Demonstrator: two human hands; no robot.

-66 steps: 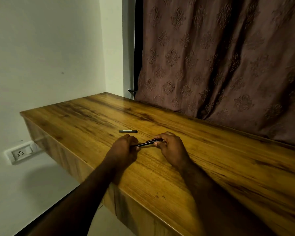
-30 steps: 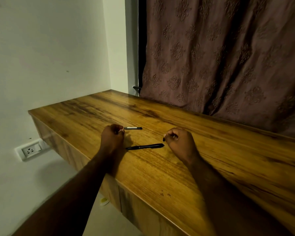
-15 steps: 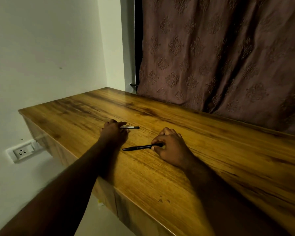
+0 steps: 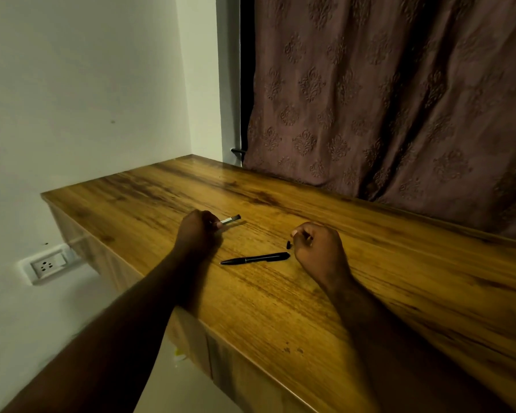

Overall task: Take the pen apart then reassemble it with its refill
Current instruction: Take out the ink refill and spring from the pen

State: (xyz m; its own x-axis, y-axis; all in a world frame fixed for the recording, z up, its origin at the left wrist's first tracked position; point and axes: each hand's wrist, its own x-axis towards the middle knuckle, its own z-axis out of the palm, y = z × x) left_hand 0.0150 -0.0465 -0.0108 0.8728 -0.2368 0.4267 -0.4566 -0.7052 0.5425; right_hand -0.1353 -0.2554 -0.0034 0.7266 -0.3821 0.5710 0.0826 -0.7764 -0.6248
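Observation:
A slim black pen body (image 4: 255, 259) lies flat on the wooden table (image 4: 280, 308), tip pointing left, between my two hands. My left hand (image 4: 198, 231) is closed on one end of a short pale piece with a dark tip (image 4: 230, 219), which sticks out to the right just above the wood. My right hand (image 4: 318, 248) hovers just right of the pen's rear end, fingers curled, pinching a small black piece (image 4: 288, 243) at the fingertips. Neither hand touches the pen body.
A patterned mauve curtain (image 4: 385, 99) hangs along the table's far edge. A white wall (image 4: 87, 84) stands to the left, with a socket plate (image 4: 46, 265) below the table's left end. The table's front edge runs diagonally under my forearms.
My right hand has come off the pen's rear end and now pinches a small black piece. My left hand has closed on the pale piece and tilted it up slightly. The pen lies still.

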